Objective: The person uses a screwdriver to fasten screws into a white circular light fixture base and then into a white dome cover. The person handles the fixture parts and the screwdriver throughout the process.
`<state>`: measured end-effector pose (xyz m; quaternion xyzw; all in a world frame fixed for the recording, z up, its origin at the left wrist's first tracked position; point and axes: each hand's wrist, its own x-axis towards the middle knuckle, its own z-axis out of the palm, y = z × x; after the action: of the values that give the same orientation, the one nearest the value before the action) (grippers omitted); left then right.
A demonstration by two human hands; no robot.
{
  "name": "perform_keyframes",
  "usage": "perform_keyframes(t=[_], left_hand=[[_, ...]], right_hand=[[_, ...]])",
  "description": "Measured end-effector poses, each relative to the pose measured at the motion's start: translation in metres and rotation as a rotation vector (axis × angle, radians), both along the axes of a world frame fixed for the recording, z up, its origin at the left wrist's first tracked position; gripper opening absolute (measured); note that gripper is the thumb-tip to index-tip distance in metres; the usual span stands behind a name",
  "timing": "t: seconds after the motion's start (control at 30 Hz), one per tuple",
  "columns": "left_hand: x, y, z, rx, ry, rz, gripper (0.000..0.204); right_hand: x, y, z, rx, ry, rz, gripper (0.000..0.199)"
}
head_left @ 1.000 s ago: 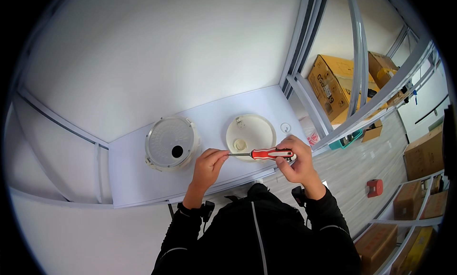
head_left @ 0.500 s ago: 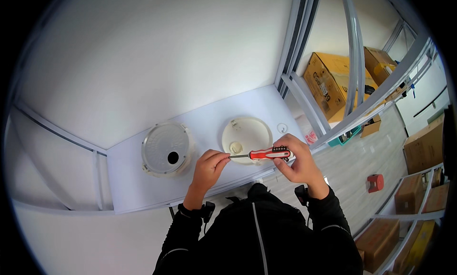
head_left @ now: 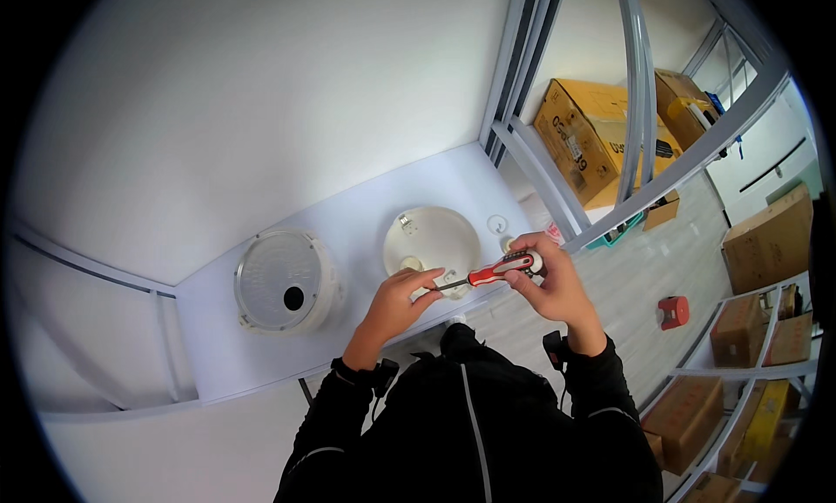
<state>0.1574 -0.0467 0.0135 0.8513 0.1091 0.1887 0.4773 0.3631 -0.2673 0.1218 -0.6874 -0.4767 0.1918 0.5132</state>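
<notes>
A red and grey screwdriver [head_left: 486, 275] with bits stored in its handle is held between my two hands, over the near rim of a shallow white round dish [head_left: 448, 233]. My right hand [head_left: 560, 290] is closed around the handle. At the other end, my left hand [head_left: 396, 307] pinches the tip of the metal shaft; whether a bit sits there is hidden by the fingers. Inside the dish are a small cream round piece [head_left: 411, 264] and a little metal fitting [head_left: 406, 222]. Just beyond my right hand lies a small cream part [head_left: 507, 243].
A white round tub with a grey translucent top [head_left: 270, 268] and a black hole stands on the left of the white table [head_left: 348, 211]. A thin clear ring [head_left: 497, 224] lies right of the dish. Metal frame posts, cardboard boxes [head_left: 583, 137] and a red object [head_left: 673, 312] are further right.
The screwdriver has tilted, its handle end now farther from me than its tip. A small cream part shows beside my right hand. The whole view has shifted slightly.
</notes>
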Motion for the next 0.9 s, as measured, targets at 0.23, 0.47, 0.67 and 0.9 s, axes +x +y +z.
perform_keyframes(t=[0.23, 0.47, 0.67, 0.9], left_hand=[[0.035, -0.003, -0.038, 0.273, 0.154, -0.022, 0.081], [0.046, -0.003, -0.085, 0.423, 0.238, 0.007, 0.081], [0.053, -0.020, -0.091, 0.537, 0.187, 0.107, 0.068], [0.062, -0.027, -0.088, 0.581, 0.140, 0.187, 0.071]], right_hand=[[-0.003, 0.011, -0.012, -0.155, -0.271, -0.019, 0.036], [0.004, 0.018, -0.031, -0.206, -0.337, 0.026, 0.037], [0.012, 0.027, -0.044, -0.175, -0.397, 0.036, 0.034], [0.016, 0.033, -0.045, -0.199, -0.421, 0.039, 0.033]])
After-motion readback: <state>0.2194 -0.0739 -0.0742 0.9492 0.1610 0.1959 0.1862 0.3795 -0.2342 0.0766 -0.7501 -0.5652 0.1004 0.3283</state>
